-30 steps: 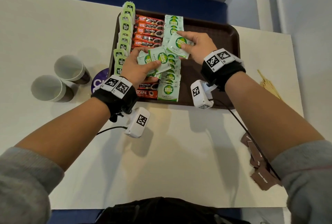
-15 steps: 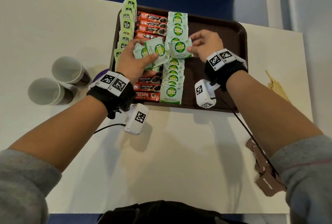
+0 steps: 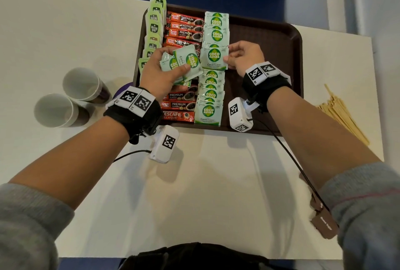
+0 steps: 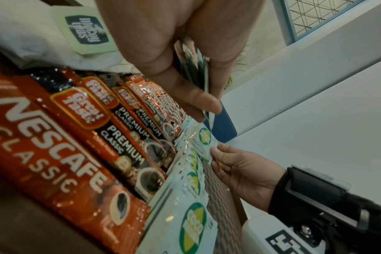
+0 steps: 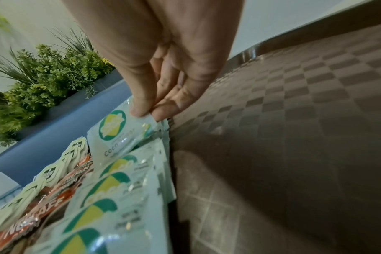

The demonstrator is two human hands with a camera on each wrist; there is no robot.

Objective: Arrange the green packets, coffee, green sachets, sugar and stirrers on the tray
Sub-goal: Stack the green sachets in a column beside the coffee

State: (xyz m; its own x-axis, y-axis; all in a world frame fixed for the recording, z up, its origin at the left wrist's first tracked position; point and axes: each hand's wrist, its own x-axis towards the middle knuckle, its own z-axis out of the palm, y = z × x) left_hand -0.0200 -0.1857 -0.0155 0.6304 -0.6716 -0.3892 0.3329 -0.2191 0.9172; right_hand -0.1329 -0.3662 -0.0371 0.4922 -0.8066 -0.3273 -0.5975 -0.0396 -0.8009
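Observation:
A brown tray (image 3: pixel 270 38) holds three columns: pale green tea packets (image 3: pixel 154 28) at the left, red coffee sticks (image 3: pixel 184 31) in the middle, green-and-white Coco Sugar sachets (image 3: pixel 208 96) beside them. My left hand (image 3: pixel 161 72) grips a small fan of sachets (image 3: pixel 184 62) above the coffee sticks. My right hand (image 3: pixel 242 56) pinches one sachet (image 3: pixel 214 57) by its right edge, held flat over the sachet column. In the right wrist view the thumb and fingers pinch that sachet (image 5: pixel 115 130) at its corner. In the left wrist view the held sachets (image 4: pixel 194 68) show edge-on in my palm.
Two paper cups (image 3: pixel 71 98) stand left of the tray beside a purple disc. Wooden stirrers (image 3: pixel 342 114) lie on the table right of the tray. Brown sachets (image 3: pixel 322 222) lie by my right sleeve. The tray's right half (image 5: pixel 294 120) is bare.
My right hand has carried its one sachet from beside the left hand's bunch down onto the column, squaring it up. The left hand kept its bunch and barely shifted.

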